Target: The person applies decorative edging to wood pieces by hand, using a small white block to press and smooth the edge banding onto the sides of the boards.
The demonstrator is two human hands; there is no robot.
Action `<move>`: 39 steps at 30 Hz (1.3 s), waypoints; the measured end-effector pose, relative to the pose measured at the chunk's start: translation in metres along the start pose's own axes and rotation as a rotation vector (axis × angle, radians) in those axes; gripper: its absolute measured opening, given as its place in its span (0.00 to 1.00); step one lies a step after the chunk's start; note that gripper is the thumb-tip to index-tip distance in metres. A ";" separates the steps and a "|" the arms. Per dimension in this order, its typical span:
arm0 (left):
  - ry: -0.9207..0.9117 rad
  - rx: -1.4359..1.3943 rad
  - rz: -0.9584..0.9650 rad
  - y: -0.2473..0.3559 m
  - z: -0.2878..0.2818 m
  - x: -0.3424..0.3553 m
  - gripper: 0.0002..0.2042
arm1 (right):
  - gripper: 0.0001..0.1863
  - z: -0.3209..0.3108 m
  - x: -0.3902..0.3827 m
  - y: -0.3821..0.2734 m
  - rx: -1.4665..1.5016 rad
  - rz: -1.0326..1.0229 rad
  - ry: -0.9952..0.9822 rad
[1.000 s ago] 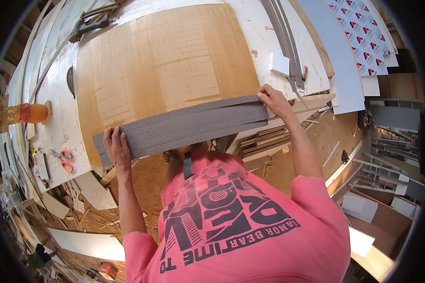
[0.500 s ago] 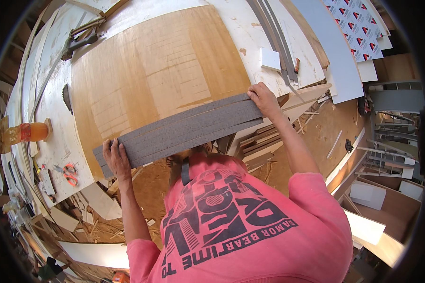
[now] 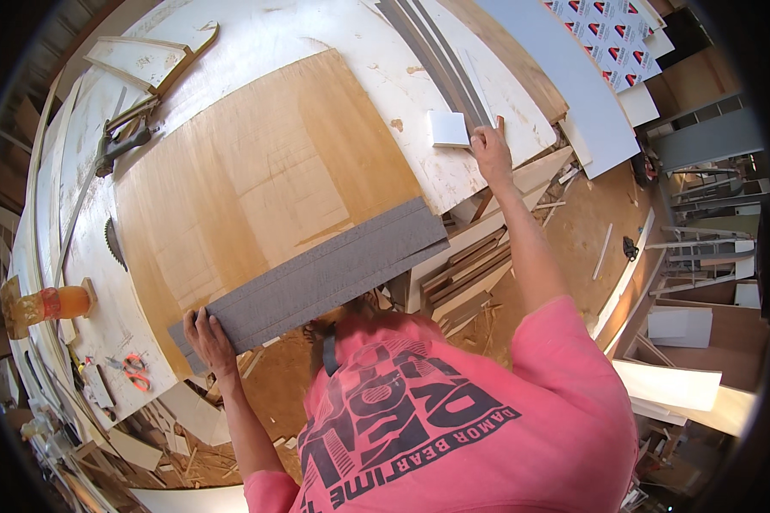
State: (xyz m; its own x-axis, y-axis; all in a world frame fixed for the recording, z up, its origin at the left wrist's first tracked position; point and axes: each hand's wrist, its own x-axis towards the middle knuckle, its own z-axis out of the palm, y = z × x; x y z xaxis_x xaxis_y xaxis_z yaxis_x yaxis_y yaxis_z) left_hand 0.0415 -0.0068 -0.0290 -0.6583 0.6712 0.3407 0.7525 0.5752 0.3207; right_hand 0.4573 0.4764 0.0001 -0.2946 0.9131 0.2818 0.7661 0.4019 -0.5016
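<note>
Several grey strips (image 3: 316, 267) lie side by side along the near edge of a wooden panel (image 3: 248, 179) on the workbench. My left hand (image 3: 210, 341) grips their left end, its fingers bent over the top; the thumb is hidden. Off to the right, my right hand (image 3: 493, 157) has its fingers closed at the near end of long dark grey strips (image 3: 432, 56), which run away toward the far side. Right beside these fingers are a white square block (image 3: 448, 129) and a small orange-brown stick-like thing (image 3: 500, 126), partly covered.
A clamp-like tool (image 3: 121, 147) and a toothed saw blade (image 3: 114, 244) lie left of the panel. Farther left are an orange jar (image 3: 60, 303) and red-handled scissors (image 3: 135, 371). Wood offcuts (image 3: 466, 278) are stacked below the bench; scraps litter the floor.
My right hand has left the right end of the strips on the panel and moved up and right to the long strips. My left hand stays on the left end.
</note>
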 end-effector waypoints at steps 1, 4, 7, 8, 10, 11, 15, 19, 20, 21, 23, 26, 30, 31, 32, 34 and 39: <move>-0.002 -0.005 -0.001 0.000 -0.001 0.000 0.14 | 0.14 0.001 0.012 0.011 -0.076 -0.004 -0.011; 0.000 -0.009 -0.006 0.000 0.001 0.002 0.16 | 0.17 0.011 0.028 0.037 -0.370 -0.078 0.013; 0.013 0.027 -0.019 -0.004 0.002 0.001 0.16 | 0.17 0.020 0.033 0.035 -0.470 -0.041 -0.069; 0.013 0.032 -0.021 -0.004 0.002 0.000 0.16 | 0.17 0.018 0.035 0.032 -0.479 -0.030 -0.113; 0.014 0.040 -0.027 -0.006 0.000 -0.002 0.16 | 0.15 0.015 0.035 0.025 -0.487 -0.043 -0.191; 0.018 0.036 -0.031 -0.005 0.001 -0.002 0.16 | 0.14 0.012 0.037 0.024 -0.491 -0.070 -0.220; 0.029 0.010 -0.031 0.000 0.000 0.000 0.16 | 0.08 0.007 0.037 0.018 -0.568 -0.047 -0.259; 0.019 0.007 -0.044 0.005 -0.002 0.001 0.16 | 0.08 0.004 0.038 0.031 -0.428 0.123 -0.181; 0.020 0.003 -0.044 0.004 -0.002 0.001 0.16 | 0.08 0.004 0.036 0.033 -0.409 0.127 -0.158; 0.021 -0.002 -0.043 0.004 -0.001 0.001 0.16 | 0.09 0.003 0.035 0.034 -0.391 0.131 -0.135; 0.023 0.008 -0.049 0.004 -0.001 0.001 0.15 | 0.09 0.002 0.033 0.035 -0.410 0.091 -0.130; 0.029 0.032 -0.047 0.004 -0.001 0.000 0.15 | 0.10 -0.005 0.040 0.037 -0.271 0.129 -0.128; 0.033 0.047 -0.056 0.002 0.000 0.001 0.16 | 0.12 -0.025 0.054 0.046 0.182 0.240 0.033; 0.040 0.015 -0.059 0.003 0.000 0.001 0.15 | 0.11 -0.033 0.055 0.041 0.510 0.295 0.074; 0.052 0.003 -0.076 0.003 -0.002 0.000 0.15 | 0.10 -0.042 0.054 0.025 0.616 0.212 0.076; 0.071 -0.017 -0.094 0.004 -0.004 0.000 0.14 | 0.11 -0.062 0.040 -0.024 0.818 0.200 0.114; 0.120 0.062 -0.047 0.003 -0.005 0.002 0.14 | 0.08 -0.089 -0.022 -0.116 1.222 -0.081 -0.153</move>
State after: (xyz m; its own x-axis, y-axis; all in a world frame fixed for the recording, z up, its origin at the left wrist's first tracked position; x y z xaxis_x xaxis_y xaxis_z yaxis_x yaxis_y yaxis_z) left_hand 0.0423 -0.0062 -0.0235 -0.6873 0.5846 0.4311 0.7184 0.6345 0.2850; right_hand 0.4258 0.4030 0.1252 -0.4435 0.8479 0.2904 -0.2698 0.1826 -0.9454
